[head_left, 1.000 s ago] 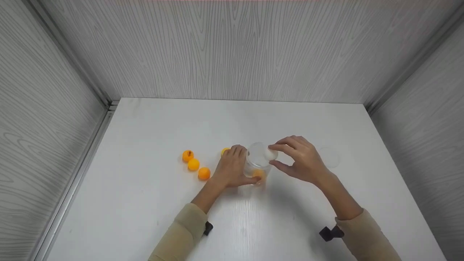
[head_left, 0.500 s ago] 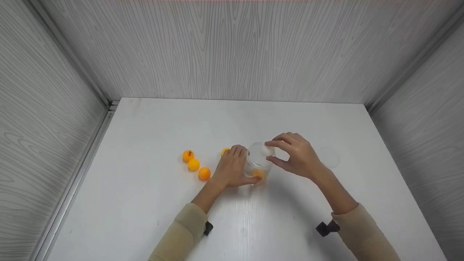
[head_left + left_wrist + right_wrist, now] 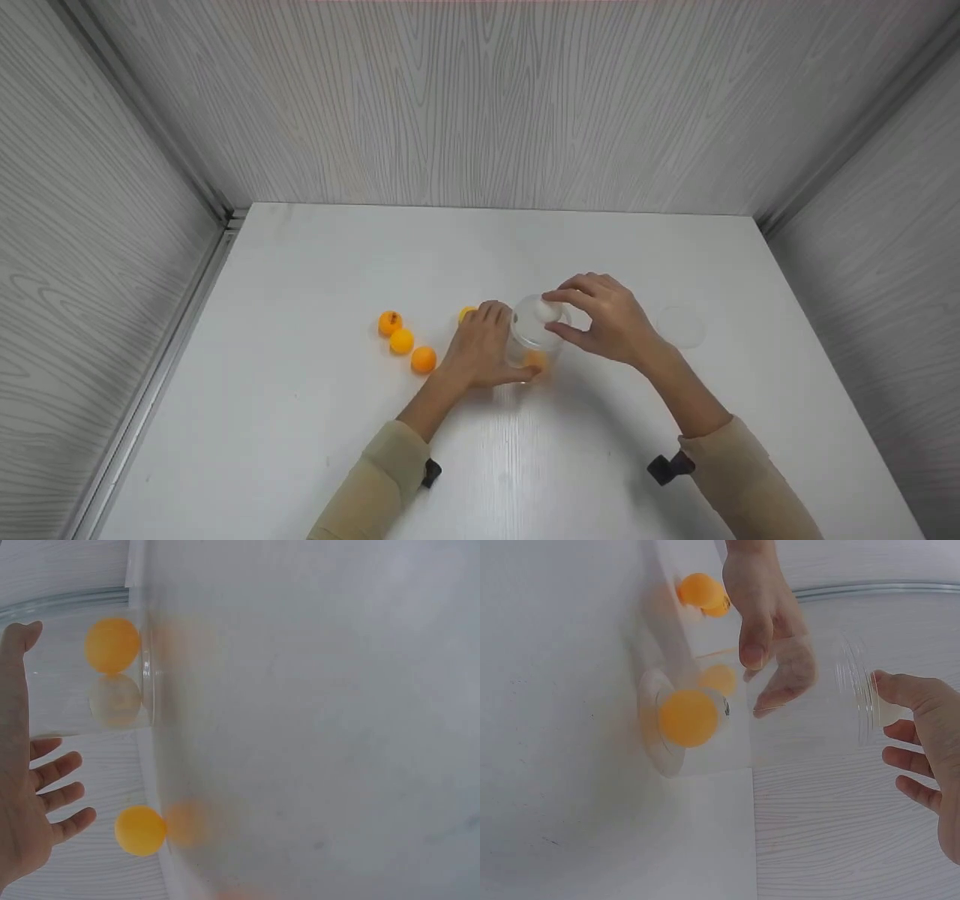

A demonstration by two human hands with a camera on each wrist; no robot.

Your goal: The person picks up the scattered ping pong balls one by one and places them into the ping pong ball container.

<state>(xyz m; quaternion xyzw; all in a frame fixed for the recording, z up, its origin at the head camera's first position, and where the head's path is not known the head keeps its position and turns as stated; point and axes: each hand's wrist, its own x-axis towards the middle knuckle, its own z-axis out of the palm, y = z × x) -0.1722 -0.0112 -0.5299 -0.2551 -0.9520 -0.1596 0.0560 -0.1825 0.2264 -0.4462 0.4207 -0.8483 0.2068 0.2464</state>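
With the left hand (image 3: 478, 352) curved round the clear jar (image 3: 541, 344) from 9 o'clock, thumb and fingers spread against the wall, beware of tipping from a slack hold or sideways knock. Guard against a bounce off the rim, from off-centre release, with the white ball (image 3: 549, 310) pinched between thumb and fingers of the right hand (image 3: 609, 319) at the mouth's 1 o'clock. Avoid brushing the yellow ball (image 3: 466, 313), at 10 o'clock near the left fingers, across the tabletop (image 3: 360, 262).
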